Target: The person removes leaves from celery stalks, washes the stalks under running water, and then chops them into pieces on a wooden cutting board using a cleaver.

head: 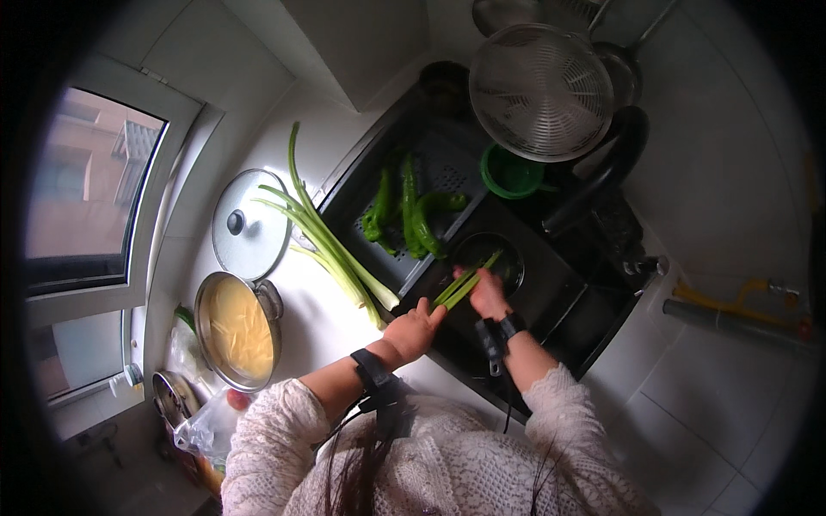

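Note:
Over the dark sink (555, 271), a slender green celery stalk (455, 294) is held between my two hands. My left hand (413, 330) pinches its lower end near the sink's front edge. Farther along, my right hand (488, 297) grips it above the round drain (510, 258); the right fingers are partly hidden and blurred. To the left, several celery stalks (342, 271) lie on the white counter, their cut ends by the sink rim. Long green peppers (413, 219) rest in a grey perforated drain tray (387, 264) on the sink's far-left side.
A steel pot (200, 348) of pale yellow strips in liquid stands left, beside a glass lid (258, 251). A black faucet (610, 171) arches over the sink near a green plastic container (513, 174). A large metal strainer (542, 90) hangs above. Plastic bags (203, 426) lie lower left.

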Motion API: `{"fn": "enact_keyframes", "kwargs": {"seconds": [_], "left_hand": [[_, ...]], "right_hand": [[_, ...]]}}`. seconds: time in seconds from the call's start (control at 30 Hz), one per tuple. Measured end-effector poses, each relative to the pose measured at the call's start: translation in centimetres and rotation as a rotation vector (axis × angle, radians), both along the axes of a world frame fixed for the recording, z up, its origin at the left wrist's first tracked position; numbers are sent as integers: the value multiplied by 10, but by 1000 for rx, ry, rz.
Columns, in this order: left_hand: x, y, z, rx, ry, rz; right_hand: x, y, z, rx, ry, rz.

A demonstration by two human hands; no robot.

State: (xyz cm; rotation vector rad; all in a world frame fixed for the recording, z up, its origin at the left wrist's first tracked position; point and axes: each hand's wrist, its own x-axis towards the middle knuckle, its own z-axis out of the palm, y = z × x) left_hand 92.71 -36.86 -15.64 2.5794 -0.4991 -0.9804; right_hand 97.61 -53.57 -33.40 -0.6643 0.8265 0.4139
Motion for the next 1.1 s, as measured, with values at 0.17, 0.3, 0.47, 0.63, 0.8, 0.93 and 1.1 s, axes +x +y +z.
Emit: {"fn": "enact_keyframes", "kwargs": {"seconds": [0.17,0.3,0.47,0.63,0.8,0.93,1.1], "left_hand": [[-4,11,-3,7,-66,40],[0,14,-6,5,-106,51],[6,9,-10,14,-62,40],[16,-5,-23,0,-54,4],[17,-16,-24,-40,-91,-10],[15,-16,-18,-132,-22,53],[16,-19,-13,-251,75,148]], "right_hand": [[27,-32,-67,29,78,47],[32,-32,-63,-1,171,-28],[12,-11,-13,218,125,87],[-24,3,32,189,-10,291],[-29,14,49,0,-55,189],[-33,23,56,-109,-34,135],[-26,24,51,-61,147,97]]}}
